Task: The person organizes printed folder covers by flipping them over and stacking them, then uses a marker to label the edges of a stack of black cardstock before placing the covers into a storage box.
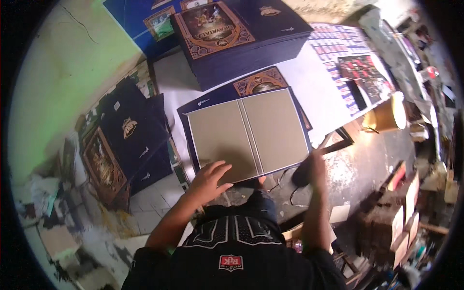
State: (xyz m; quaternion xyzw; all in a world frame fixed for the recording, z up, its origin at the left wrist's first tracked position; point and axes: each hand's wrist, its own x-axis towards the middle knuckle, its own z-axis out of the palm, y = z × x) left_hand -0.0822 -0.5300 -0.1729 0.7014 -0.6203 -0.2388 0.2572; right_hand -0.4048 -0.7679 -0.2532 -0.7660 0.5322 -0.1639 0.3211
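A pale green wall (53, 72) stands at the far left, marked by a thin dark crack (79, 25). Light falls brightly across the white tabletop (309, 84) at the scene's middle. To the right, the worn grey floor (345, 169) carries a glossy glare. Brownish blocks (389, 220) are piled near right, and blurred clutter (425, 72) lines the far right.

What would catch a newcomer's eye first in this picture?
Probably the open cover in the middle, its two tan panels bordered in white, with the left hand at its lower left edge and the blurred right hand by its lower right corner. Next comes the thick stack of dark blue printed covers at the top, then the bright yellow cylinder lying on its side at the right.
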